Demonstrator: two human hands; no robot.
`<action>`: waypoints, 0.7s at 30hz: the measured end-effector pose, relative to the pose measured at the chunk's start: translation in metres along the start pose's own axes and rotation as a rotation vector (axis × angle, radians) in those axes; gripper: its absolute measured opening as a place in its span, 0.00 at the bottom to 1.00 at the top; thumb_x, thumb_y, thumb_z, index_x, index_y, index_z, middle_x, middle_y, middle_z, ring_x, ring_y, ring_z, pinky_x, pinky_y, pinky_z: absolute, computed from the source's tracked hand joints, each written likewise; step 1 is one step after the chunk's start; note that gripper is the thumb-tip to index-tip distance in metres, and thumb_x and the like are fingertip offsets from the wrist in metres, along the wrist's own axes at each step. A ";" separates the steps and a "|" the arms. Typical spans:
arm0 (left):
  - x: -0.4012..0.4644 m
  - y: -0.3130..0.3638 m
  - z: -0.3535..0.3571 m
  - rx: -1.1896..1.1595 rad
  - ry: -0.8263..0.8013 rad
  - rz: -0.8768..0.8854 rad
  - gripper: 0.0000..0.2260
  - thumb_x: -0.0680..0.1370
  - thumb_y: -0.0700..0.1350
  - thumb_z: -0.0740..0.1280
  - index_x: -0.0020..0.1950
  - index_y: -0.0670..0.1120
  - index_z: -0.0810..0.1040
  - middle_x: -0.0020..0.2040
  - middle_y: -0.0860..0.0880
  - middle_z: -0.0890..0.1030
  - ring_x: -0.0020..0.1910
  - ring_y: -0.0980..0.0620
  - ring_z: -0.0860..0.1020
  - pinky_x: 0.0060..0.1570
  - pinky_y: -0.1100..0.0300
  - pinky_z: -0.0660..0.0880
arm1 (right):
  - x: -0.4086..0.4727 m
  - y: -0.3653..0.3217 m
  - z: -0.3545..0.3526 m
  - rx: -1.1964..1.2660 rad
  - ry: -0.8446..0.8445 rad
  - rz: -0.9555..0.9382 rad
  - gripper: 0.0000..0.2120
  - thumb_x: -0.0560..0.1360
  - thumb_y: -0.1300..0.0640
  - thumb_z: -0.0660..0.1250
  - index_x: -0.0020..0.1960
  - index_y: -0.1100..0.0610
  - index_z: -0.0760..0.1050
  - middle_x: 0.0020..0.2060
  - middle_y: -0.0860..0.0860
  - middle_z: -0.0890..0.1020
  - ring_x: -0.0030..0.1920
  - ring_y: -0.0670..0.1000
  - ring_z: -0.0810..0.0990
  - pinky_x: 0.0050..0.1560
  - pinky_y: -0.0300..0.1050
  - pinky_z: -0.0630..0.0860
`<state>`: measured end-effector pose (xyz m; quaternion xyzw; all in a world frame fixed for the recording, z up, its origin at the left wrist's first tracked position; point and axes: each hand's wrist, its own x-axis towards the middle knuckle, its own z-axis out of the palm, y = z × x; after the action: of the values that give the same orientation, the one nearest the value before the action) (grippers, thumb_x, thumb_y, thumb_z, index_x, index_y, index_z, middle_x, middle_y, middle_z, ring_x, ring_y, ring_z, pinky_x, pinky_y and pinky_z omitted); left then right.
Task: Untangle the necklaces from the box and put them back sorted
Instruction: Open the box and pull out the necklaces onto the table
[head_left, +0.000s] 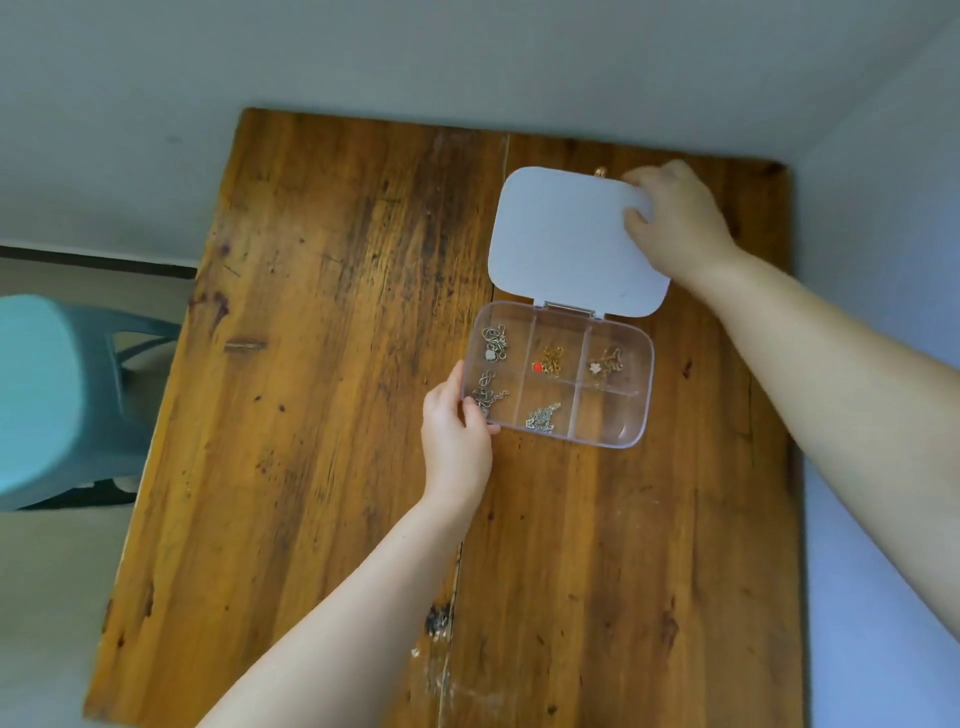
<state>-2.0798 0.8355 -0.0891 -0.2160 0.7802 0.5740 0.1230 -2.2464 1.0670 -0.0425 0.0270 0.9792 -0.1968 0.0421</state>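
Observation:
A clear plastic box (641, 410) with several compartments lies open on the wooden table (322, 364). Its white lid (566, 239) is folded back flat on the far side. A silver necklace (496, 343) lies in the far left cell, a gold one with a red charm (548, 361) in the far middle, a gold one with a flower charm (605, 361) in the far right. Two more silver chains (488, 397) (543, 415) fill the near left and near middle cells; the near right cell is bare. My left hand (454, 441) grips the box's near left corner. My right hand (675, 218) holds the lid's far right edge.
A small gold object (601, 171) peeks out beyond the lid's far edge. A teal plastic stool (57, 395) stands on the floor left of the table. White walls close in behind and to the right of the table.

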 end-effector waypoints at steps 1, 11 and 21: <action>-0.002 0.000 0.002 -0.015 0.014 -0.013 0.19 0.82 0.39 0.53 0.72 0.51 0.65 0.61 0.52 0.68 0.44 0.51 0.81 0.37 0.75 0.74 | -0.001 0.000 0.005 -0.007 -0.045 0.007 0.21 0.77 0.62 0.59 0.69 0.62 0.67 0.65 0.65 0.70 0.65 0.64 0.68 0.64 0.51 0.65; -0.006 -0.010 0.003 -0.056 -0.026 -0.031 0.18 0.81 0.42 0.56 0.71 0.53 0.66 0.64 0.50 0.69 0.58 0.53 0.75 0.52 0.61 0.78 | -0.092 -0.076 0.071 -0.032 -0.315 -0.354 0.13 0.78 0.59 0.58 0.59 0.56 0.77 0.54 0.55 0.80 0.54 0.58 0.78 0.50 0.54 0.76; 0.000 -0.017 -0.012 0.007 -0.132 0.013 0.18 0.80 0.47 0.59 0.70 0.57 0.67 0.57 0.59 0.69 0.57 0.64 0.71 0.65 0.49 0.71 | -0.066 -0.088 0.088 -0.206 -0.429 -0.413 0.01 0.75 0.55 0.64 0.45 0.51 0.73 0.42 0.48 0.77 0.41 0.51 0.73 0.37 0.45 0.66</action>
<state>-2.0709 0.8203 -0.1001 -0.1723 0.7738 0.5850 0.1714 -2.1809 0.9500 -0.0834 -0.2192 0.9475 -0.1024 0.2092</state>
